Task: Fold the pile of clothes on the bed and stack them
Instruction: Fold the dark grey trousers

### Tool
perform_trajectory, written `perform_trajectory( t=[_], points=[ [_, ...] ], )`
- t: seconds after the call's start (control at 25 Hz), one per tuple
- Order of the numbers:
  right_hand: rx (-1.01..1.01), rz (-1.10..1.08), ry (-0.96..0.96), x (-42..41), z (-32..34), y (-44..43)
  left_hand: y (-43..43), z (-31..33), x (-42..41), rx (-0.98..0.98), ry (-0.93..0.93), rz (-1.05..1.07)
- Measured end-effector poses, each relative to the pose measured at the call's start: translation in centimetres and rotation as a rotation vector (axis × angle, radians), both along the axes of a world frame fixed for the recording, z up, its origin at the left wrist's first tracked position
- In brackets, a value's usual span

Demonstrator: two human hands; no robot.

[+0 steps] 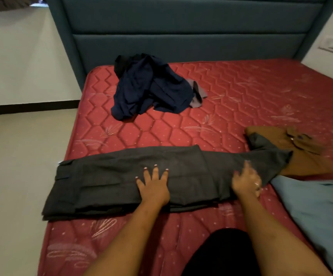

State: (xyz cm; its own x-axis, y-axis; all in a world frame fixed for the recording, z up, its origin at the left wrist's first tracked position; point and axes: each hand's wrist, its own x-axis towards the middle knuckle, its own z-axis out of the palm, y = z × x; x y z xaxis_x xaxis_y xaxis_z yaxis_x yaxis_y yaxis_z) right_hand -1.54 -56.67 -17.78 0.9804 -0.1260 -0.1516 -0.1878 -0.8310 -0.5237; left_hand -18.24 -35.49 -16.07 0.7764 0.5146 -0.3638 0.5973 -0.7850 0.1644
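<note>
Grey trousers (pixel 109 182) lie folded lengthwise across the lower middle of the frame, on a red quilted mattress (pixel 231 92). Their waist end is near the mattress's left edge, and the leg end runs right onto a brown garment (pixel 305 156). The left hand (pixel 154 186) rests flat on the middle of the trousers, palm down with the fingers spread. The right hand (pixel 246 181) is on the leg part further right, but it is blurred, so it cannot be told whether its fingers press flat or pinch the cloth. A loose pile of navy clothes (pixel 149 88) sits in the upper centre of the frame, well apart from the trousers, with a paler grey piece (pixel 198 94) at its right edge. A light blue garment (pixel 317 206) lies at the lower right. A teal padded headboard (pixel 181 26) fills the top.
</note>
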Motion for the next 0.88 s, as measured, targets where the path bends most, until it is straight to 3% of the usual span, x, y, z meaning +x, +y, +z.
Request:
perform_trajectory(
  t=[0.08,0.16,0.28,0.36,0.4,0.48,0.52,0.6,0.72,0.8,0.88],
  points=[
    [0.342,-0.582,-0.03,1.2,1.2,-2.3,-2.5,0.5,2.1,-0.019,-0.065,-0.097],
    [0.634,-0.767,0.079,3.0,0.9,-4.0,-5.1,0.8,3.7,-0.056,-0.084,-0.158],
    [1.078,-0.623,0.265,5.1,0.4,-4.3,-7.1,1.2,5.2,-0.153,-0.086,-0.182],
    [1.285,-0.585,0.287,6.7,1.3,-4.1,-7.4,1.4,6.1,-0.288,-0.181,-0.138],
    [1.367,-0.586,0.252,7.4,2.7,-3.7,-7.2,1.6,6.3,-0.425,-0.284,-0.064],
    [1.558,-0.463,0.028,7.4,6.2,-1.4,-6.1,2.7,6.1,-0.89,-0.53,0.256],
    [1.491,-0.323,-0.077,6.4,7.6,0.5,-5.3,3.4,5.7,-1.12,-0.618,0.446],
    [1.127,0.062,-0.272,2.3,10.6,4.8,-2.6,4.3,4.5,-1.409,-0.75,0.734],
    [0.352,0.821,-0.4,-4.6,10.0,10.0,2.0,3.7,1.3,-1.572,-0.95,0.95],
    [-0.128,1.204,-0.276,-8.2,7.5,11.7,4.1,2.7,-1.4,-1.622,-1.056,1.055],
    [-0.367,1.326,-0.037,-9.6,5.1,12.0,5.5,1.8,-3.5,-1.627,-1.079,1.121]
  ],
)
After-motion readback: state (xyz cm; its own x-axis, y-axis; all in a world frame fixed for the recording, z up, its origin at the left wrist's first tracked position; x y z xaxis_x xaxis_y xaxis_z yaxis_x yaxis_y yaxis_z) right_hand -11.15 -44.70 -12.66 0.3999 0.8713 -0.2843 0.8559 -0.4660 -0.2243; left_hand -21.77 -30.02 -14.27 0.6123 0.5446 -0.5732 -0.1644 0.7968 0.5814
